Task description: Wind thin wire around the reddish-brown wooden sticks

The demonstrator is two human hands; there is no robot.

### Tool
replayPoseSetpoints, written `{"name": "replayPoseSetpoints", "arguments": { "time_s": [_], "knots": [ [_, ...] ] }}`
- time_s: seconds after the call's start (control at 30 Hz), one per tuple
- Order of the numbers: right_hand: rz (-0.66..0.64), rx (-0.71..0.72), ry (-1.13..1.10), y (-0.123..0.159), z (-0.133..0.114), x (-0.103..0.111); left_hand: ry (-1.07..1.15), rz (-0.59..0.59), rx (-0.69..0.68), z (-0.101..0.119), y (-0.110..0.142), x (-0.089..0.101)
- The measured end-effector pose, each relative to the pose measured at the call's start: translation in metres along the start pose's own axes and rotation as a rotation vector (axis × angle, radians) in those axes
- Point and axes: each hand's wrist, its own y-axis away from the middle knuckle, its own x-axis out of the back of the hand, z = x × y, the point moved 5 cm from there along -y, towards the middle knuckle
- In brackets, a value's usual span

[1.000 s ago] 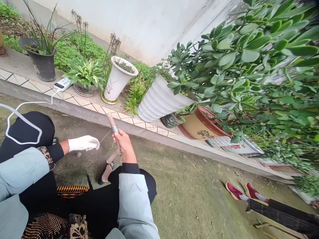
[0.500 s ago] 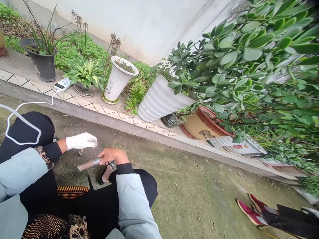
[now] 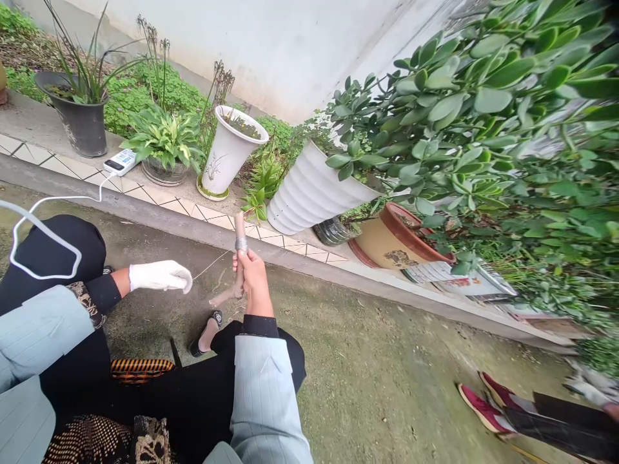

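Observation:
My right hand (image 3: 251,274), bare, is closed around a brown wooden stick (image 3: 239,224), held with one end pointing up and away from me. Grey wire is wound in a band (image 3: 241,243) around the stick just above my fingers. A crooked wooden part (image 3: 226,296) sticks out below the hand to the left; my fingers hide how it joins. My left hand (image 3: 162,276) wears a white glove, its fingers pinched on a thin wire (image 3: 211,264) that runs taut up to the wound band.
A tiled ledge (image 3: 178,205) ahead carries a black pot (image 3: 82,125), a white pot (image 3: 235,154), a ridged white pot (image 3: 309,193) and a power bank (image 3: 120,162) with a white cable. Another person's red shoes (image 3: 481,407) are at the lower right. A woven seat (image 3: 141,370) shows beneath me.
My right hand has turned the stick from pointing left to pointing up and away, and moved up and to the right. The wire now slants between the hands. My left hand has barely moved.

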Motion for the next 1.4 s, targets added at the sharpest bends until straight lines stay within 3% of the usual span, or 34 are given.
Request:
{"name": "replayPoseSetpoints", "arguments": {
  "time_s": [0.07, 0.13, 0.2, 0.27, 0.43, 0.57, 0.63, 0.7, 0.73, 0.83, 0.9, 0.97, 1.07, 1.3, 1.37, 1.4],
  "knots": [
    [0.009, -0.037, 0.404, -0.004, 0.009, -0.004, -0.013, -0.081, 0.004, 0.006, 0.004, -0.005],
    [-0.088, -0.075, 0.889, -0.004, 0.017, -0.015, -0.029, -0.117, 0.011, 0.009, 0.007, -0.006],
    [-0.306, -0.138, 1.285, 0.001, 0.028, -0.031, -0.032, -0.076, 0.01, 0.01, 0.007, -0.002],
    [-0.554, -0.212, 1.46, 0.01, 0.039, -0.045, -0.033, 0.033, 0.009, 0.009, 0.006, 0.005],
    [-0.939, -0.317, 1.348, 0.034, 0.055, -0.065, -0.125, 0.27, 0.011, 0.009, 0.005, 0.019],
    [-1.31, -0.384, 0.904, 0.058, 0.05, -0.076, -0.214, 0.41, -0.012, 0.011, 0.006, 0.029],
    [-1.401, -0.349, 0.67, 0.067, 0.033, -0.075, -0.215, 0.434, -0.015, 0.007, 0.005, 0.032],
    [-1.343, -0.279, 0.439, 0.068, 0.011, -0.068, -0.198, 0.459, -0.013, 0.001, 0.003, 0.035],
    [-1.233, -0.227, 0.329, 0.064, 0.0, -0.062, -0.183, 0.483, -0.01, -0.002, 0.002, 0.037],
    [-0.676, -0.042, 0.034, 0.038, -0.024, -0.033, -0.142, 0.478, 0.028, -0.007, 0.001, 0.035],
    [-0.342, 0.029, -0.092, 0.023, -0.024, -0.015, -0.117, 0.323, 0.042, -0.005, -0.001, 0.024],
    [-0.186, 0.022, -0.087, 0.013, -0.013, -0.01, -0.094, 0.129, 0.031, 0.001, -0.001, 0.009],
    [-0.17, -0.026, 0.189, 0.003, 0.006, -0.016, -0.068, -0.003, -0.003, 0.009, 0.002, -0.004],
    [-0.284, -0.03, 0.97, 0.002, 0.02, -0.027, -0.156, -0.075, -0.073, 0.017, 0.008, 0.0],
    [-0.445, -0.071, 1.145, 0.01, 0.027, -0.041, -0.178, -0.048, -0.067, 0.017, 0.01, 0.004],
    [-0.596, -0.134, 1.181, 0.017, 0.034, -0.05, -0.186, -0.013, -0.063, 0.018, 0.011, 0.006]
  ]
}}
